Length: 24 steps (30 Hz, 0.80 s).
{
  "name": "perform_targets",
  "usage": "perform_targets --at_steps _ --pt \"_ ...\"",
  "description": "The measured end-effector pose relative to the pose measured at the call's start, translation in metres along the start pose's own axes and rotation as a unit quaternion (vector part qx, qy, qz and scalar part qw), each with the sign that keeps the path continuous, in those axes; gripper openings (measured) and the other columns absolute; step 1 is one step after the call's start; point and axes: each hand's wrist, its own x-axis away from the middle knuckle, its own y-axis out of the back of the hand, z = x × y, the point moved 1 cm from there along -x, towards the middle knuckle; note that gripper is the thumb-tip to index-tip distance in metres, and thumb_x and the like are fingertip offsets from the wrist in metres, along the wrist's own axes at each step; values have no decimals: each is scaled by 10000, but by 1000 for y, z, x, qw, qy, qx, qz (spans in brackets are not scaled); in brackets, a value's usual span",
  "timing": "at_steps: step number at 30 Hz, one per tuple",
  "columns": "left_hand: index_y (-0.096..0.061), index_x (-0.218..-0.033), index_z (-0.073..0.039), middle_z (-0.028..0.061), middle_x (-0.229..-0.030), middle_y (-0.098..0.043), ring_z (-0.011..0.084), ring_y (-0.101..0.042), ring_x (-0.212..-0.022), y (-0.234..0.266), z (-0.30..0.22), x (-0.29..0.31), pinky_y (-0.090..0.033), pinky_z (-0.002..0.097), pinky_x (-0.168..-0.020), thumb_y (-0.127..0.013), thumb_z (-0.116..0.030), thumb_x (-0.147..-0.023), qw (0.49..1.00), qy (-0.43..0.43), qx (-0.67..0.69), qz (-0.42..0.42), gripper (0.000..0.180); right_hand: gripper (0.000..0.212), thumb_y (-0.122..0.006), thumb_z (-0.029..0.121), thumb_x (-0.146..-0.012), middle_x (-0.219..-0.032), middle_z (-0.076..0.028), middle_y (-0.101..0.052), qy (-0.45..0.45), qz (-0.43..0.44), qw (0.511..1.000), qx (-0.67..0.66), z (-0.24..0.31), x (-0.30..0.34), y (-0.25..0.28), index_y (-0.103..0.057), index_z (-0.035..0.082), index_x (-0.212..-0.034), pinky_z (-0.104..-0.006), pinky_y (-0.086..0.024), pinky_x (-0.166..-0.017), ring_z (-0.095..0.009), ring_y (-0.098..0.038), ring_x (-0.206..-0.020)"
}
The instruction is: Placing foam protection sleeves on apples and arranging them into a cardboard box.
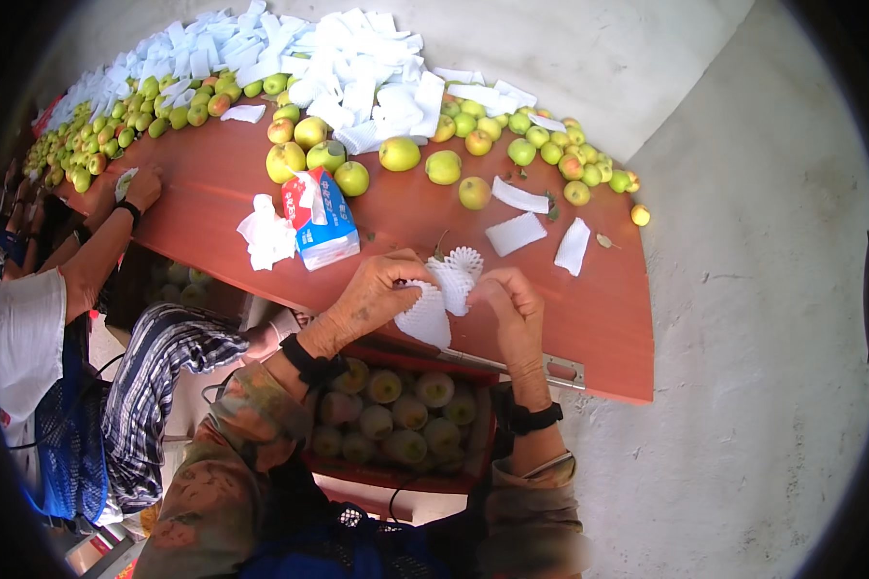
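Note:
My left hand point(375, 294) is closed, its thumb and fingertips pinching a white foam net sleeve point(423, 320) that hangs over the table's front edge. Between my two hands stands another white foam net sleeve point(450, 282) with a frilled top; whether an apple is inside it, I cannot tell. My right hand point(514, 307) has curled fingers, pressed together at this second sleeve's right edge. Several flat foam sleeves point(516, 234) lie on the table just beyond my right hand. A loose yellow-green apple point(474, 193) sits farther back.
The reddish-brown table point(608, 318) carries rows of apples point(97, 135), a heap of foam sleeves point(367, 72), a tissue pack point(323, 227) and a crumpled tissue point(266, 234). Below is a crate point(396, 475) of sleeved apples. A co-worker's arm point(92, 251) reaches in at left; a wall point(743, 289) stands right.

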Motion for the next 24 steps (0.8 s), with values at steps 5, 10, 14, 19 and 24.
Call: perform_targets --at_steps 5,10,14,19,24 --pt "-677 -938 -40 68 -899 -585 204 -597 -811 3 -5 1 -473 294 -714 -565 73 -724 998 -30 -22 52 266 314 -596 -11 -836 -810 -68 -601 -109 3 991 -72 7 0 -1 -578 14 -1149 -260 -507 -727 -125 -607 -740" --pt "-671 -950 -40 69 -914 -583 205 -596 -839 4 -11 1 -472 301 -727 -566 55 -730 999 -15 3 47 261 294 -625 -2 -821 -807 -43 -592 -180 72 980 -44 8 -2 4 -606 5 -1115 -271 -514 -735 -128 -601 -723" --pt "-661 -958 -29 73 -907 -581 209 -589 -829 1 -5 -2 -472 303 -728 -568 51 -735 999 -42 -14 29 254 180 -663 29 -819 -841 -32 -605 43 19 994 99 -9 -3 14 -636 10 -996 -257 -509 -725 -103 -593 -726" --pt "-597 -828 -18 75 -834 -555 201 -558 -735 3 1 1 -457 304 -636 -539 60 -720 989 -2 -95 -112 145 76 -651 55 -863 -923 -27 -636 -96 -19 993 -59 -16 -3 19 -599 16 -902 -244 -501 -713 -70 -584 -782" --pt "-544 -877 -28 123 -830 -551 296 -565 -723 -2 1 1 -465 378 -645 -577 38 -699 952 26 -231 -198 193 170 -594 17 -889 -961 -46 -645 -36 -71 997 -26 -23 -3 11 -541 12 -1051 -250 -504 -732 -81 -603 -821"
